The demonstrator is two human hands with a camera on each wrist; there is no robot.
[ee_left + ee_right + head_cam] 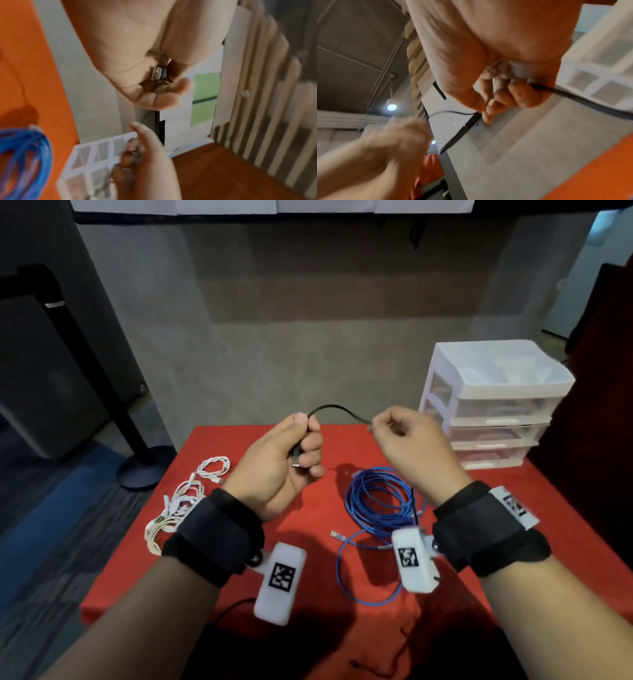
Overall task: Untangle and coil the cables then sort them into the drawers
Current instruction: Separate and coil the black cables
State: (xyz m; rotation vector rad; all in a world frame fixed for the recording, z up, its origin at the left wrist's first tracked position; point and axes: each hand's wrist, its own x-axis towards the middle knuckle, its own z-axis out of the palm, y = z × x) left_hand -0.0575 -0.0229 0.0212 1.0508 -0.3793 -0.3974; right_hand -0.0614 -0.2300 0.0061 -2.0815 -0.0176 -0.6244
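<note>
The thin black cable (337,409) arches in the air between both hands, above the far edge of the red-covered table (308,525). The left hand (284,463) has its fingers curled round the end with the metal-tipped plug (296,457), which sits in the palm; the plug shows in the left wrist view too. The right hand (411,446) pinches the cable further along, and the right wrist view shows the rest running on out of the fist toward the table. Held this way, one end anchored and the other hand feeding slack, the hands look set to start winding a coil, though that is a judgement.

On the table the thin blue network cable (378,505) lies in a loose coil with a tail and clear plug trailing toward the person. The white charging cables (185,501) lie in a tangle on the left, apart from it.

The white plastic drawer unit with three translucent drawers (493,409) stands at the far right corner, all drawers pushed in. Reddish shapes show through the lower fronts, possibly only the cloth behind; contents cannot be told.
</note>
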